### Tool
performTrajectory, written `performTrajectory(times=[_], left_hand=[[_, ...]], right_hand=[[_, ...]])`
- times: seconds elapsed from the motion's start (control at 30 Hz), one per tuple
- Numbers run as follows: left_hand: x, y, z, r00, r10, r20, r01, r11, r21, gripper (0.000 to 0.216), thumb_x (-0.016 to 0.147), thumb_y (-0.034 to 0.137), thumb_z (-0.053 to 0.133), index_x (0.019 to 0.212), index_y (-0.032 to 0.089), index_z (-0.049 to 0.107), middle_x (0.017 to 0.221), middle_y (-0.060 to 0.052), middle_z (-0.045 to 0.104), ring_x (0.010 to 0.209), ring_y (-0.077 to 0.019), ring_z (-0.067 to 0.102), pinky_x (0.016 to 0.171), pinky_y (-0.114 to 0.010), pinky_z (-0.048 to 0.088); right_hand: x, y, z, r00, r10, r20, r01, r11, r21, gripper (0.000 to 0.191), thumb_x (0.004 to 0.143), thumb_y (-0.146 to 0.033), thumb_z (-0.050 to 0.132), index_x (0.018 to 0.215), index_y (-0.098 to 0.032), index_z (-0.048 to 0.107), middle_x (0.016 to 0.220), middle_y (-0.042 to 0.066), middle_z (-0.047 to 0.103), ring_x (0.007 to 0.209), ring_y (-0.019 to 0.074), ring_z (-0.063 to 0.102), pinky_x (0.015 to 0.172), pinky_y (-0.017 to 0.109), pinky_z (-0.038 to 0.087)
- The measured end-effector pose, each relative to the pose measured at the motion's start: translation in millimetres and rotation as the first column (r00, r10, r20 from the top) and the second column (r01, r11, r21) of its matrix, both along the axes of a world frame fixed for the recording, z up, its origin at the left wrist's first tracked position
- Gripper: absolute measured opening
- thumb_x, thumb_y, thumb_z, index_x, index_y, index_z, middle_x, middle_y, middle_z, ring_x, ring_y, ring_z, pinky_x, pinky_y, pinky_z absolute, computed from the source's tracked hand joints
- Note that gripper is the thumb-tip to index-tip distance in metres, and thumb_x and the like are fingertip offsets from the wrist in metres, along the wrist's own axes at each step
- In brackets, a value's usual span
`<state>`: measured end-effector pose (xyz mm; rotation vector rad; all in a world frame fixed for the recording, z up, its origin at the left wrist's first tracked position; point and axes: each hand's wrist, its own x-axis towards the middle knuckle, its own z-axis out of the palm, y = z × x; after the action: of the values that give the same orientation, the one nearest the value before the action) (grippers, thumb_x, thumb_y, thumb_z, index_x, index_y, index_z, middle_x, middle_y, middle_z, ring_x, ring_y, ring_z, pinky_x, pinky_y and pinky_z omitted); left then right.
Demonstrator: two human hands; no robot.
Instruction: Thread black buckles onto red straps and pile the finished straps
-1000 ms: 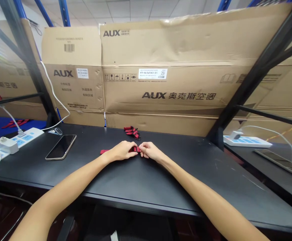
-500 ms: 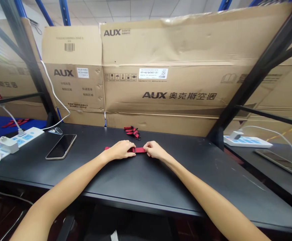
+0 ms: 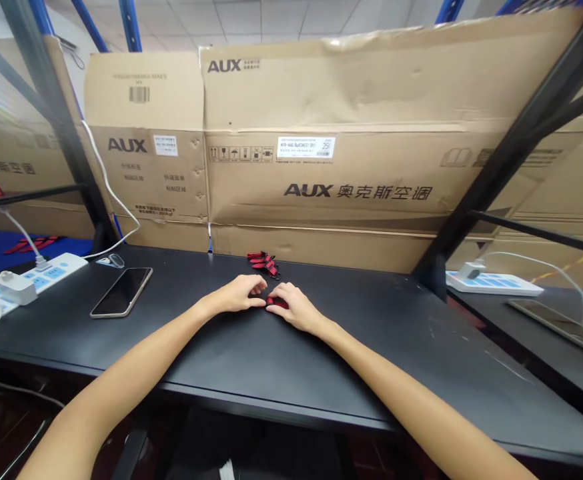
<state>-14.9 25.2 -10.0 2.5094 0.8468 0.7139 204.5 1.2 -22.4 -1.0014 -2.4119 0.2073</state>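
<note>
A red webbing strap (image 3: pixel 277 303) with a dark end lies low over the black tabletop, mostly covered by fingers. My right hand (image 3: pixel 295 308) is closed around it, thumb and fingers on either side. Just to the left, my left hand (image 3: pixel 239 293) is open, with its thumb stretched toward the strap's dark end and its fingers curved apart from the thumb. I see nothing between them. Beyond both hands lies a small bundle of red straps (image 3: pixel 265 263) with black buckles.
A smartphone (image 3: pixel 122 292) lies on the black table (image 3: pixel 231 360) to the left, near a white power strip (image 3: pixel 64 270) with cables. Cardboard sheets (image 3: pixel 316 167) stand along the back. A metal frame post (image 3: pixel 496 153) rises at the right, with another power strip (image 3: pixel 491 283) beyond it.
The red strap was stretched between both hands; now it is gathered at my right hand. My left hand has let go of it, and my right hand has shifted slightly left.
</note>
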Motion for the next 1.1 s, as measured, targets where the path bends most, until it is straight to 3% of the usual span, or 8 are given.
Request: performTrajectory(times=[0.2,0.4,0.53,0.63,0.7,0.83,1.0,1.1], left_hand=[[-34,5,18.7,0.861,0.28,-0.425,-0.256,0.96,0.113,0.048,0.073,0.059,0.058,0.092,0.015,0.061,0.097,-0.011,0.06,0.089,-0.024,0.057,0.077,-0.03,0.041],[-49,14,18.6,0.743,0.383,-0.55,-0.404,0.911,0.089,0.055,0.066,0.067,0.058,0.088,0.017,0.062,0.089,-0.012,0.063,0.076,-0.0239,0.061,0.064,-0.029,0.04],[-49,14,24.6,0.854,0.288,-0.434,-0.356,0.931,-0.082,0.038,0.069,0.053,0.063,0.082,0.017,0.064,0.075,-0.007,0.065,0.065,-0.0181,0.06,0.059,-0.025,0.04],[-43,7,34.4,0.976,0.157,-0.154,-0.2,0.926,-0.321,0.038,0.078,0.045,0.058,0.103,0.016,0.06,0.068,-0.003,0.064,0.054,-0.0126,0.057,0.054,-0.023,0.04],[-36,0,40.5,0.995,0.082,0.054,-0.049,0.895,-0.443,0.046,0.08,0.045,0.056,0.115,0.015,0.053,0.073,-0.004,0.066,0.057,-0.0126,0.058,0.054,-0.023,0.042],[-18,-11,42.1,0.962,-0.048,0.269,0.191,0.822,-0.536,0.048,0.072,0.038,0.068,0.11,0.011,0.057,0.092,-0.012,0.067,0.078,-0.0167,0.063,0.067,-0.026,0.047],[-6,-9,30.3,0.969,0.133,0.21,-0.042,0.919,-0.391,0.032,0.077,0.043,0.059,0.088,0.013,0.064,0.063,0.0,0.06,0.051,-0.0087,0.052,0.051,-0.021,0.04],[-5,-8,26.3,0.975,0.156,0.158,-0.081,0.911,-0.404,0.035,0.081,0.048,0.051,0.08,0.014,0.061,0.059,0.002,0.055,0.044,-0.0067,0.045,0.044,-0.019,0.033]], right_hand=[[7,-2,3.2,0.992,-0.115,-0.042,0.112,0.99,-0.085,0.022,0.076,-0.037,0.065,0.09,-0.021,0.06,0.092,0.005,0.059,0.084,0.0192,0.054,0.076,0.033,0.043],[6,-4,5.5,0.987,-0.158,-0.041,0.152,0.982,-0.109,0.022,0.075,-0.035,0.065,0.089,-0.02,0.059,0.089,0.005,0.058,0.083,0.0188,0.054,0.075,0.032,0.043],[8,-2,4.5,0.985,-0.162,-0.061,0.154,0.981,-0.119,0.021,0.074,-0.034,0.064,0.088,-0.02,0.059,0.088,0.005,0.058,0.081,0.0183,0.054,0.074,0.031,0.043],[9,0,2.5,0.984,-0.148,-0.095,0.135,0.982,-0.131,0.022,0.074,-0.034,0.064,0.089,-0.019,0.058,0.087,0.005,0.059,0.079,0.0177,0.054,0.073,0.031,0.044],[8,1,1.1,0.982,-0.135,-0.128,0.117,0.983,-0.144,0.023,0.075,-0.035,0.064,0.091,-0.02,0.058,0.087,0.004,0.06,0.078,0.0172,0.054,0.072,0.031,0.044],[7,2,-0.8,0.971,-0.101,-0.214,0.065,0.983,-0.17,0.026,0.077,-0.036,0.062,0.096,-0.019,0.058,0.087,0.003,0.061,0.072,0.0154,0.054,0.069,0.03,0.044],[6,4,-1.5,0.96,-0.108,-0.259,0.06,0.981,-0.185,0.031,0.078,-0.04,0.061,0.101,-0.019,0.057,0.08,0.001,0.06,0.06,0.0122,0.049,0.06,0.027,0.043],[5,4,-1.4,0.953,-0.106,-0.283,0.049,0.978,-0.202,0.033,0.079,-0.04,0.06,0.103,-0.019,0.056,0.076,0.0,0.059,0.055,0.0113,0.047,0.058,0.027,0.044]])
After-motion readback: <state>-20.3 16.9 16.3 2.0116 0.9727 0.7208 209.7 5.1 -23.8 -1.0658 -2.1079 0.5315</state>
